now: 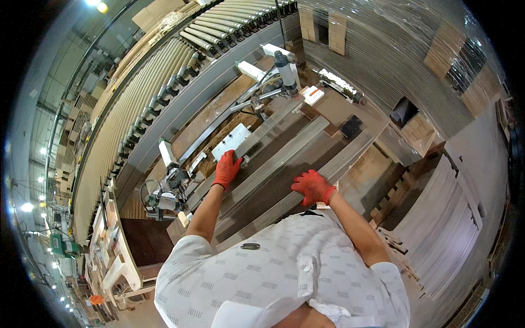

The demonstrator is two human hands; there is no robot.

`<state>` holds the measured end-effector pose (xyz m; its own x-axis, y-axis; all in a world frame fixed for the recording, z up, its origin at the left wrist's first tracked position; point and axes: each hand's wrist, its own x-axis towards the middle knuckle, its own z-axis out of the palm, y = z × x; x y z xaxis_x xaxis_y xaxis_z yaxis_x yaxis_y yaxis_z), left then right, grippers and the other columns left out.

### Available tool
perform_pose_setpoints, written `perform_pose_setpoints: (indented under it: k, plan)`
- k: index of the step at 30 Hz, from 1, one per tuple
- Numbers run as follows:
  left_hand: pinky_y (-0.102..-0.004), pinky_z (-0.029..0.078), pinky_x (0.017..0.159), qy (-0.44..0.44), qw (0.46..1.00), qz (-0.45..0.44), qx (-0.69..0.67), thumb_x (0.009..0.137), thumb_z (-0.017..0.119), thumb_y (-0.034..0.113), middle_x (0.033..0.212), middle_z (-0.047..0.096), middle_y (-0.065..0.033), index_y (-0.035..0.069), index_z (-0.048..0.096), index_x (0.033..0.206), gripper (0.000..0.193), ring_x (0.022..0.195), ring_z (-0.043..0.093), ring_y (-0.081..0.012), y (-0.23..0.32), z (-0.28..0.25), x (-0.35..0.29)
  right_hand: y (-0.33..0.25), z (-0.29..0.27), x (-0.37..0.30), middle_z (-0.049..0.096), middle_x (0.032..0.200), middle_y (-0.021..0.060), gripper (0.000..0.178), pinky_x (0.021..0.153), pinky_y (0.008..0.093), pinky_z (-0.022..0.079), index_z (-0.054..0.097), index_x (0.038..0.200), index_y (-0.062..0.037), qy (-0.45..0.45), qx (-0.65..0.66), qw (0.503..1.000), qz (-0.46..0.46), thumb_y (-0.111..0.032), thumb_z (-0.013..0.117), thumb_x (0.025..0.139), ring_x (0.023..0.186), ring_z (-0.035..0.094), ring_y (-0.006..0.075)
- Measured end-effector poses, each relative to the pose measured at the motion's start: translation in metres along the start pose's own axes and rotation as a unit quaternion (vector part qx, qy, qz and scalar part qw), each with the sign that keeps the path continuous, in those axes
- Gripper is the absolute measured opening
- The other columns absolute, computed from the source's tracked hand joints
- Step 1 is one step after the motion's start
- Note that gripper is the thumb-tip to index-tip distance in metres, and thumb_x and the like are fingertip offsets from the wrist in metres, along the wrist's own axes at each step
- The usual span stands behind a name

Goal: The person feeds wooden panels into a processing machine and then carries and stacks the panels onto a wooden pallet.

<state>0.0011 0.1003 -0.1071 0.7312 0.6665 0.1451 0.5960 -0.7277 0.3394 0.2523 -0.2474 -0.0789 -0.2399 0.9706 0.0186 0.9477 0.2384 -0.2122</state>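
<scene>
Both hands wear red work gloves. My left hand reaches over the far metal rail of a bench-like machine, its fingers stretched out toward a white plate on the machine. My right hand lies on the near rail, fingers spread, with the fingertips over a dark brown surface. Between my hands runs a wide grey middle rail. Neither hand visibly holds anything. The undersides of both palms are hidden.
A grey cylinder with hoses stands at the machine's far end. Behind it runs a roller conveyor. Wrapped stacks of flat sheets rise at the far right. Pale boards are piled at right, and a wooden cart stands at left.
</scene>
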Motion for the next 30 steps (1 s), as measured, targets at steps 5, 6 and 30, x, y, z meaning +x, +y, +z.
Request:
perform_pose_setpoints:
  k: [5, 6, 30]
  plan:
    - [-0.0458, 0.057, 0.097, -0.053, 0.994, 0.007, -0.100, 0.101, 0.076, 0.037, 0.126, 0.072, -0.0216, 0.001, 0.065, 0.135, 0.051, 0.115, 0.071, -0.0392, 0.051, -0.030, -0.011, 0.002, 0.002, -0.001, 0.071, 0.113, 0.0030, 0.062, 0.090, 0.0476, 0.053, 0.071, 0.117, -0.0226, -0.004, 0.003, 1.000, 0.010, -0.057, 0.086, 0.069, 0.112, 0.070, 0.0285]
    - [-0.0454, 0.057, 0.097, -0.066, 0.991, 0.001, -0.120, 0.101, 0.077, 0.037, 0.125, 0.073, -0.0217, 0.001, 0.065, 0.135, 0.051, 0.114, 0.072, -0.0388, 0.067, -0.042, -0.017, 0.000, -0.001, 0.000, 0.070, 0.114, 0.0029, 0.062, 0.091, 0.0468, 0.052, 0.070, 0.119, -0.0227, -0.020, -0.003, 1.000, 0.020, -0.056, 0.086, 0.069, 0.111, 0.069, 0.0280]
    - [-0.0542, 0.058, 0.083, -0.153, 0.985, -0.065, 0.042, 0.075, 0.089, 0.029, 0.106, 0.075, -0.0198, 0.010, 0.061, 0.122, 0.058, 0.100, 0.072, -0.0444, 0.108, -0.095, -0.114, 0.183, -0.080, 0.093, 0.074, 0.127, 0.0099, 0.066, 0.106, 0.0490, 0.053, 0.071, 0.130, -0.0203, -0.002, 0.001, 1.000, -0.013, -0.036, 0.089, 0.069, 0.122, 0.069, 0.0343]
